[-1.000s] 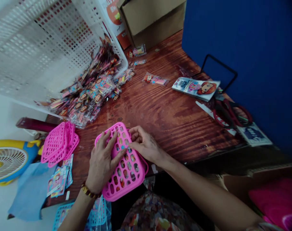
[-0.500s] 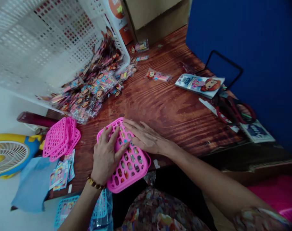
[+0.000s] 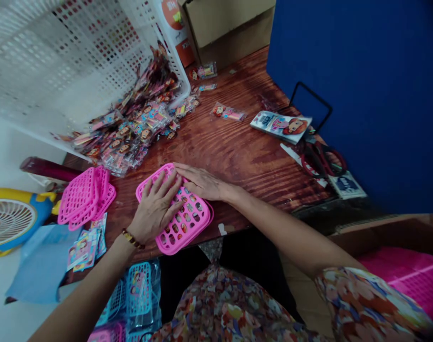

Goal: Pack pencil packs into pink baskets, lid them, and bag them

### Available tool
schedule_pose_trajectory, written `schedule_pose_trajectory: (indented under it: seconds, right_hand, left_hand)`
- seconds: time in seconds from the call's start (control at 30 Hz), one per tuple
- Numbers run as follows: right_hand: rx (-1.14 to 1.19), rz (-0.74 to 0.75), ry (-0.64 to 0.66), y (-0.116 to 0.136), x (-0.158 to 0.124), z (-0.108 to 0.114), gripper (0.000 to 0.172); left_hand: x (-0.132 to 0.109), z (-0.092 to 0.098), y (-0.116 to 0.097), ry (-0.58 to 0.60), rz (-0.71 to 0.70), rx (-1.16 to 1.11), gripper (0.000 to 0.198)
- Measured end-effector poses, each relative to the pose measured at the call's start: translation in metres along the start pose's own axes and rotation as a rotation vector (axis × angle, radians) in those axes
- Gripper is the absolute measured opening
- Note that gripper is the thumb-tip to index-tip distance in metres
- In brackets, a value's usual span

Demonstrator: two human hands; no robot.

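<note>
A flat pink perforated basket case lies on the wooden table near its front edge, with small colourful packets showing through its holes. My left hand rests flat on its left half, fingers spread. My right hand lies flat across its far end, fingers stretched out and pressing down. Neither hand grips anything.
A white mesh basket lies tipped at the back left, spilling a heap of sticker packets. Spare pink lids sit at the left; blue cases lie below the table edge. A booklet and red scissors are right. A cardboard box stands behind.
My right hand went from pinching at the case's edge to lying flat on it. My left hand stays pressed on the case. The view has shifted a little.
</note>
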State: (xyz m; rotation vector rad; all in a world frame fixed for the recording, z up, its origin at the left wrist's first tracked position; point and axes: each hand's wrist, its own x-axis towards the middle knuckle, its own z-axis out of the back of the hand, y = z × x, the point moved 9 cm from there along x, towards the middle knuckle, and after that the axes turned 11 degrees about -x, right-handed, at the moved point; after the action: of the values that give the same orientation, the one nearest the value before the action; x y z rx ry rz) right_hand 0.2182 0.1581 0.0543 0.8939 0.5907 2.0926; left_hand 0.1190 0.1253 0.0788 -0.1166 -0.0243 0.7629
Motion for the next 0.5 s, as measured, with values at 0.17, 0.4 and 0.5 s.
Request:
schedule_pose_trajectory:
  seconds: [0.17,0.4,0.5]
  right_hand:
    - [-0.061,-0.019,-0.157,0.019,-0.023,0.024,0.026]
    - [-0.108,0.201,-0.005,0.058,-0.087,0.023,0.038]
    - [-0.162,0.228,-0.03,0.057,-0.095,0.02,0.034]
  left_hand:
    - [0.001,-0.001,0.002,-0.023,0.003,-0.047,0.059]
    - [0.002,0.0,0.002,-0.024,0.012,-0.095,0.057]
    - [0.001,0.0,0.0,-0.04,0.023,-0.099,0.058]
